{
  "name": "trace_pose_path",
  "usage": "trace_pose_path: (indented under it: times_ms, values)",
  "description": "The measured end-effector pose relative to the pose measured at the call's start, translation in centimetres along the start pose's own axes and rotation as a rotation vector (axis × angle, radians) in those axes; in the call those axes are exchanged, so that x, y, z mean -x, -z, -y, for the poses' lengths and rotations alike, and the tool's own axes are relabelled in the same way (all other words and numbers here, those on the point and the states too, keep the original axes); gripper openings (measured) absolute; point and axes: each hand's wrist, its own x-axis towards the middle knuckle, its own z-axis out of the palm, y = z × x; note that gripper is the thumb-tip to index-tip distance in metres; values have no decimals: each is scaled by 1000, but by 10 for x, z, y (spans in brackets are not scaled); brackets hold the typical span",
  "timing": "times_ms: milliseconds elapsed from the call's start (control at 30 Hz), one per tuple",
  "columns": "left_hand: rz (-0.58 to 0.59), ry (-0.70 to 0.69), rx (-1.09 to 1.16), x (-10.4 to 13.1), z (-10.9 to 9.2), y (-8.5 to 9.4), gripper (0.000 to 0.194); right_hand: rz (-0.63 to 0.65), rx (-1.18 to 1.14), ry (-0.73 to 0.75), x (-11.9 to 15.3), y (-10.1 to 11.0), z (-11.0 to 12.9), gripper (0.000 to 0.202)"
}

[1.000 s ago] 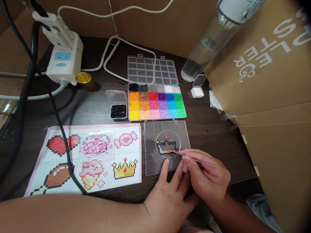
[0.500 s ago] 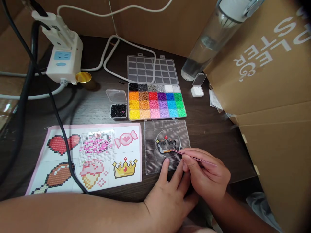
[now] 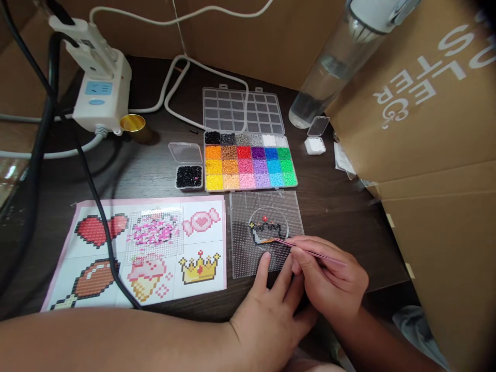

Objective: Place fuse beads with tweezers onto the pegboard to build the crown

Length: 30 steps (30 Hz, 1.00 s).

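Pink tweezers [image 3: 320, 256] are pinched in my right hand [image 3: 333, 276], their tips at the lower edge of a bead crown [image 3: 265, 232]. The crown has a black outline, a red top bead cluster, a yellow one at left and some orange along the bottom. It lies on a clear pegboard [image 3: 240, 261]. My left hand [image 3: 271, 310] rests with fingers spread at the board's front edge, holding nothing. Left of the board, a pattern sheet [image 3: 108, 289] shows a printed crown [image 3: 200, 268]. Whether a bead is between the tweezer tips is too small to tell.
Behind the pegboard sits a bead box [image 3: 251, 160] with its lid open. Near it are a small box of black beads [image 3: 189, 176] and one of white [image 3: 315, 145]. A bottle [image 3: 329, 72], gold cup [image 3: 134, 128], power strip [image 3: 103, 93] and black cable [image 3: 95, 194] stand around.
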Motion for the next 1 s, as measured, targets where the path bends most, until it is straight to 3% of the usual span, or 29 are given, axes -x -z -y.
trace_pose_path:
  times_ms: [600,1000]
  values:
    - [6,6,23,-1,0,1,42,24,-10,-24,1,1,-1,25]
    - [-33,-7,-2,1,2,1,42,-63,-30,-38,2,-2,-1,20]
